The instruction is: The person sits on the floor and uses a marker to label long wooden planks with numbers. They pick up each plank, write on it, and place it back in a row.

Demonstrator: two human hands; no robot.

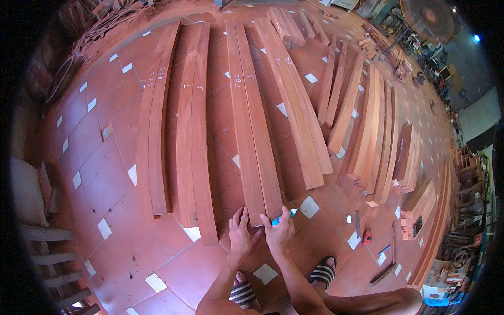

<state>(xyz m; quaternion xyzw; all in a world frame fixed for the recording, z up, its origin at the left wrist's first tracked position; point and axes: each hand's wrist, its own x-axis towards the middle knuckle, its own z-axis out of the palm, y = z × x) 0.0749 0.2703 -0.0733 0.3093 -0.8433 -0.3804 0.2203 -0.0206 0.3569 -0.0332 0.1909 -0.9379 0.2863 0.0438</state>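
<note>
Two long reddish wooden beams (253, 131) lie side by side on the floor in front of me, with chalk-like marks on their upper faces. My left hand (240, 233) is closed at the near end of the left beam, fingers pressed against its side. At the near end of the right beam, my right hand (280, 231) is closed around a small teal object (276, 220). Most of that object is hidden by the fingers, so its kind does not show. Both hands are close together, just in front of my sandalled feet.
More beam pairs lie left (194, 131) and right (299, 115), with shorter timber (373, 131) beyond. On the floor at right are a red tool (367, 237), a blue pen-like stick (384, 251) and a dark strip (382, 274). A slatted wooden piece (55, 258) stands at lower left.
</note>
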